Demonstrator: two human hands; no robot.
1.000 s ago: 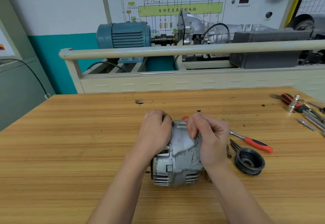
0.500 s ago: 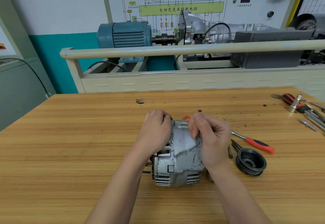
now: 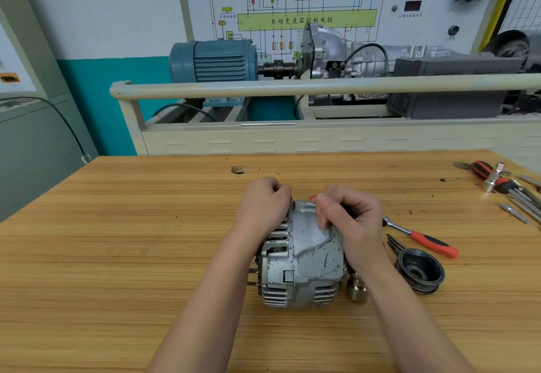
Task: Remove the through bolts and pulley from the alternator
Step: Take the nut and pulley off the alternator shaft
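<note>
Silver-grey, the one alternator (image 3: 301, 258) sits mid-desk, gripped by both hands: left hand (image 3: 263, 208) and right hand (image 3: 354, 226) have fingers curled over its top. It may roll onto the one pulley (image 3: 420, 270) lying towards the right edge, beside loose bolts (image 3: 393, 245), seemingly three.

Wooden bench (image 3: 117, 255), small round hole (image 3: 239, 170) near far edge. Right: ratchet with orange handle (image 3: 421, 239); far right corner, loose tools including a red-black handled one (image 3: 486, 172). Beyond bench: cream rail (image 3: 292, 87), blue electric motor (image 3: 213, 60) coupled to a silver gearbox (image 3: 345, 56). Wiring diagram board (image 3: 292, 0) on wall.
</note>
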